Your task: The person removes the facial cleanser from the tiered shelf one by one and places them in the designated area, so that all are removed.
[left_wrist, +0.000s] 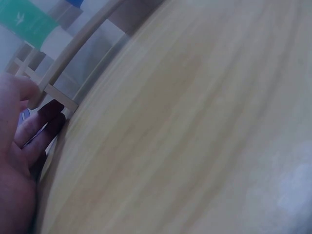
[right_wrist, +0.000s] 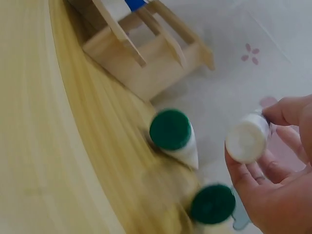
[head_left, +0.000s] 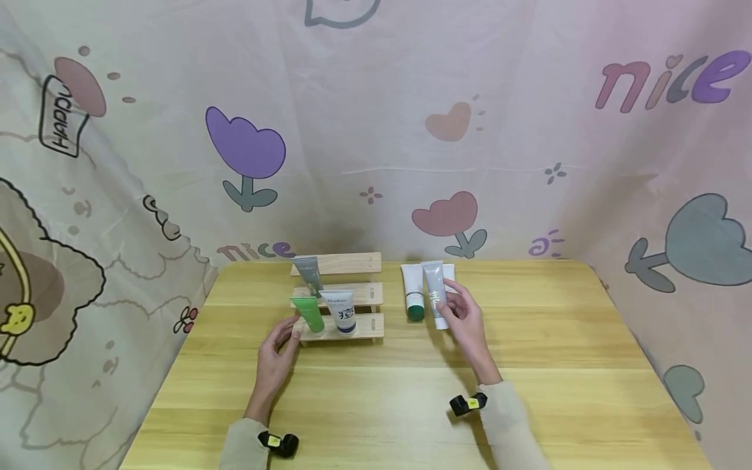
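A three-tier wooden rack (head_left: 362, 325) stands left of centre. Its lowest tier holds a green tube (head_left: 310, 314) and a white tube with dark lettering (head_left: 341, 312); a grey tube (head_left: 309, 277) is on the tier above. My left hand (head_left: 275, 362) grips the rack's left front end, fingertips under the board in the left wrist view. My right hand (head_left: 467, 326) pinches a silvery-grey tube with a white cap (head_left: 435, 294), held cap down. Beside it stands a white tube with a green cap (head_left: 414, 287); another green-capped tube (right_wrist: 213, 204) is partly hidden behind my right hand's tube in the head view.
The light wooden table (head_left: 376, 405) reaches back to a patterned cloth (head_left: 364, 130) hanging behind it and at both sides. Black wrist cameras sit on both sleeves, near the table's front.
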The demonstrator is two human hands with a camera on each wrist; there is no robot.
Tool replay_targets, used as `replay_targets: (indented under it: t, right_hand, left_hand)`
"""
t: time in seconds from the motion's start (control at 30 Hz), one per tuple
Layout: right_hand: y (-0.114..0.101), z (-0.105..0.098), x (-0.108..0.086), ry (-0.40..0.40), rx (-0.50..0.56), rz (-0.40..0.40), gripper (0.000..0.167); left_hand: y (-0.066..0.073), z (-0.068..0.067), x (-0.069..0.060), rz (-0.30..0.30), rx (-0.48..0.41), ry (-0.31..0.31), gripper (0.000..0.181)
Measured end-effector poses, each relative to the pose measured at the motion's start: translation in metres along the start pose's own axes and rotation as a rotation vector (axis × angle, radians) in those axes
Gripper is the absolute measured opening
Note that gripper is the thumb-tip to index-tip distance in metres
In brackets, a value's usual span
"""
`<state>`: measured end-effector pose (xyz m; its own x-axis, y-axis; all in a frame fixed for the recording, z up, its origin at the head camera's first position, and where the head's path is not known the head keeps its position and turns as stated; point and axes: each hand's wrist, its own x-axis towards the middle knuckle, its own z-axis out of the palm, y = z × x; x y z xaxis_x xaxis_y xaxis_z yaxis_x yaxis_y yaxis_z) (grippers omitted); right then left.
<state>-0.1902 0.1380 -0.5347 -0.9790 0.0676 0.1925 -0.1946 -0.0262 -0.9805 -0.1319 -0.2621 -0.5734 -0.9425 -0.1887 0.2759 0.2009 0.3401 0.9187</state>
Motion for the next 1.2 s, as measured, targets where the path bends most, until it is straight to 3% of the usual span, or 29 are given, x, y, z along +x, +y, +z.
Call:
replay_targets:
  t: [0.07,0.27,0.83,1.2]
  right_hand:
    - [0.002,-0.009,0.0,0.017,-0.016,-0.003,0.05]
    - [0.003,-0.03,0.003,0.068,-0.048,0.008,0.048]
    - [0.011,-0.063,0.021,0.11,-0.116,0.127,0.052]
    - [0.02,-0.079,0.03,0.13,-0.229,0.148,0.049]
  left_hand:
    - [-0.001,0.0,0.0,-0.004,-0.007,-0.004,0.033]
    - [0.029,-0.003,-0.002,-0.031,-0.003,-0.024,0.034]
    - [0.03,-0.002,-0.003,-0.005,0.005,-0.026,0.034]
    - [0.031,-0.002,-0.003,-0.008,0.004,-0.022,0.034]
